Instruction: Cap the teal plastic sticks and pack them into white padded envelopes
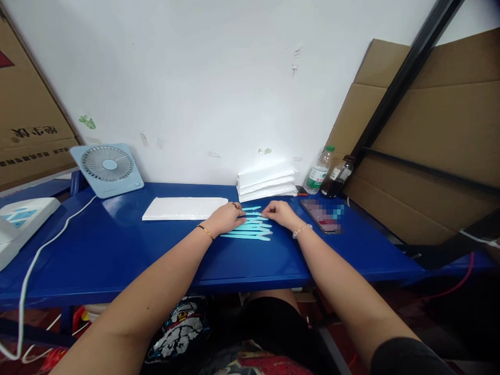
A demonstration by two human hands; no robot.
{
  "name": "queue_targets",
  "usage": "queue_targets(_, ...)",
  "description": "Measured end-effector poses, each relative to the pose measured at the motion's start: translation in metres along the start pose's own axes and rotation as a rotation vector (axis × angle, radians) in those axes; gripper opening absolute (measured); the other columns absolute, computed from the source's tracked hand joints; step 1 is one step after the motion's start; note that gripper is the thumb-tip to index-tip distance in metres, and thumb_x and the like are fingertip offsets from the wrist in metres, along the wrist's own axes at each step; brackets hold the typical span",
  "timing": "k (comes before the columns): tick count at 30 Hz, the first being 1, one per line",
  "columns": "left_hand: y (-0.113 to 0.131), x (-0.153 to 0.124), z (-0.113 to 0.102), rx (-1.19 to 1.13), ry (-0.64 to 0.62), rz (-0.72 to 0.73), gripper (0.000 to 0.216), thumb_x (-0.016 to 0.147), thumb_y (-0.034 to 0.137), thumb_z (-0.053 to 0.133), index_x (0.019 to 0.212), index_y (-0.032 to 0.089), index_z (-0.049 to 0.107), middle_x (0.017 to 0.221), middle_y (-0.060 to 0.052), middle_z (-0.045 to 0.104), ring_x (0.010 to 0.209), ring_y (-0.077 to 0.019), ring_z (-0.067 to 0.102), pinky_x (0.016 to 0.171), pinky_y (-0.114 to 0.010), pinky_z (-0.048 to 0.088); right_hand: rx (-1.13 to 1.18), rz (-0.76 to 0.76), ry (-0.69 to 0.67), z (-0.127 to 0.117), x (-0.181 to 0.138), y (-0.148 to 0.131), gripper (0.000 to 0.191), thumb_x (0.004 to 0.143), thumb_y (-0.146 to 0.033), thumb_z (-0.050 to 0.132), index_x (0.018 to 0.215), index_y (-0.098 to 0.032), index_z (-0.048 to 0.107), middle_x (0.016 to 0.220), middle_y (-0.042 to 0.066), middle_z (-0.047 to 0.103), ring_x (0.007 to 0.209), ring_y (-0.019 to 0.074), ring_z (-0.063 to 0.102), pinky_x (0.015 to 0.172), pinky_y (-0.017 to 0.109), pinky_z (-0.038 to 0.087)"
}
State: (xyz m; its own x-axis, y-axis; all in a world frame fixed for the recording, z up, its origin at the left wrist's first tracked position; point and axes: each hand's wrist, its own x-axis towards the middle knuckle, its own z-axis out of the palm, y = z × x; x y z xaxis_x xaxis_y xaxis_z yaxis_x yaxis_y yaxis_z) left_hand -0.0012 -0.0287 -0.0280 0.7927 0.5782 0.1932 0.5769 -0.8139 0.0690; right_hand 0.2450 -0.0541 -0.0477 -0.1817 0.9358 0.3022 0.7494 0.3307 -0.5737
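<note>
Several slim light-blue sticks with wider tips, which look like eyebrow razors [250,229], lie side by side in a row on the blue table [156,255]. My left hand [225,217] is over their left ends, its fingers bent and closed at the handle of an upper razor; part of the grip is hidden. At the opposite end, my right hand [282,213] pinches the tip of a razor between thumb and forefinger. A flat white packet [183,208] lies just left of my left hand.
Behind my hands stands a stack of white packets [267,182]. A phone [321,216] lies to the right, below a water bottle [318,172] and a dark drink bottle [338,177]. A blue fan [107,169] with a white cable is at left. Cardboard [437,140] leans at right.
</note>
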Motion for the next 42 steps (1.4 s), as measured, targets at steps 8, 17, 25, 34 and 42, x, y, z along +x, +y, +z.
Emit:
queue_targets(8, 0.001, -0.003, 0.01, 0.056, 0.111, -0.061, 0.059, 0.09, 0.058, 0.034, 0.135, 0.021, 0.046, 0.135, -0.01, 0.049, 0.122, -0.0273, 0.043, 0.096, -0.039, 0.036, -0.247, 0.124, 0.292, -0.019, -0.001, 0.028, 0.018, 0.08, -0.02, 0.06, 0.091, -0.017, 0.073, 0.091, 0.008, 0.069, 0.083, 0.0186, 0.063, 0.079, 0.03, 0.047)
queue_targets(17, 0.002, -0.003, 0.011, 0.041, 0.036, -0.072, 0.062, 0.091, 0.061, 0.024, 0.132, 0.023, 0.05, 0.133, -0.011, 0.051, 0.12, -0.0265, 0.046, 0.095, -0.039, 0.034, -0.248, 0.035, 0.12, -0.012, 0.003, 0.026, 0.018, 0.078, -0.013, 0.06, 0.087, -0.02, 0.075, 0.09, 0.005, 0.068, 0.08, 0.0157, 0.062, 0.077, 0.027, 0.048)
queue_targets(25, 0.002, -0.002, 0.008, -0.02, 0.0, -0.019, 0.058, 0.092, 0.059, 0.025, 0.133, 0.024, 0.05, 0.135, -0.008, 0.051, 0.124, -0.0255, 0.044, 0.096, -0.04, 0.035, -0.042, 0.023, 0.101, -0.008, 0.002, 0.023, 0.021, 0.076, -0.012, 0.059, 0.091, -0.018, 0.072, 0.085, 0.003, 0.072, 0.074, 0.0141, 0.063, 0.072, 0.026, 0.049)
queue_targets(34, 0.001, 0.002, 0.014, -0.125, -0.062, 0.035, 0.065, 0.092, 0.058, 0.027, 0.136, 0.014, 0.046, 0.141, -0.012, 0.045, 0.123, -0.023, 0.047, 0.101, -0.029, 0.035, 0.129, 0.021, 0.055, 0.001, 0.005, 0.012, 0.021, 0.071, -0.009, 0.062, 0.09, -0.014, 0.069, 0.079, 0.004, 0.071, 0.073, 0.013, 0.065, 0.071, 0.024, 0.051)
queue_targets(42, 0.006, -0.006, 0.006, -0.169, -0.115, 0.026, 0.098, 0.07, 0.076, 0.052, 0.142, 0.012, 0.035, 0.145, -0.016, 0.037, 0.129, -0.0303, 0.039, 0.104, -0.034, 0.034, -0.067, -0.088, -0.07, -0.002, -0.008, -0.014, 0.056, 0.07, -0.042, 0.072, 0.119, -0.017, 0.061, 0.114, 0.011, 0.063, 0.103, 0.0232, 0.058, 0.089, 0.036, 0.046)
